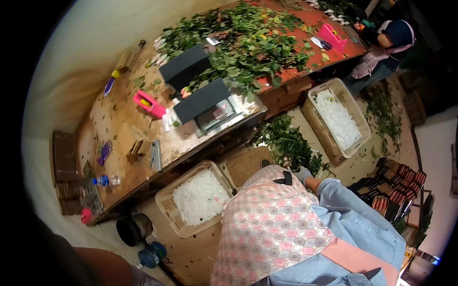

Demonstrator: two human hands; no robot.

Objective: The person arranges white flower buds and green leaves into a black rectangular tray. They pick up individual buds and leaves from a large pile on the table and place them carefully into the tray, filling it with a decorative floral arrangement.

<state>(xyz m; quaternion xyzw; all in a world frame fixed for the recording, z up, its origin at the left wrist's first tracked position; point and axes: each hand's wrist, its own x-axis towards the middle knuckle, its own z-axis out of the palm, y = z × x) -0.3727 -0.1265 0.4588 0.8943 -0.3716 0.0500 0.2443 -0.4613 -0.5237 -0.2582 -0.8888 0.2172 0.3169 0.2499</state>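
Note:
My right hand (302,175), in a grey glove, hangs low beside my patterned apron (276,214), its blue sleeve coming from the lower right. It is nearest to a heap of green leafy stems (291,145) on the floor; whether it touches them I cannot tell. Its finger pose is too small to make out. My left hand does not show. Ahead, on the worktable (124,109), stand two dark grey slanted panels (202,101) with a pink flower (185,91) between them. Many leafy stems (243,43) cover the table's far side.
Crates of white scraps (202,198) stand left of me and at the right (336,119). Pink tape dispensers (150,105), a purple glove (104,153) and a bottle (107,180) lie on the table. A bucket (133,229) and blue jug (151,255) stand below. A co-worker (389,45) stands far right.

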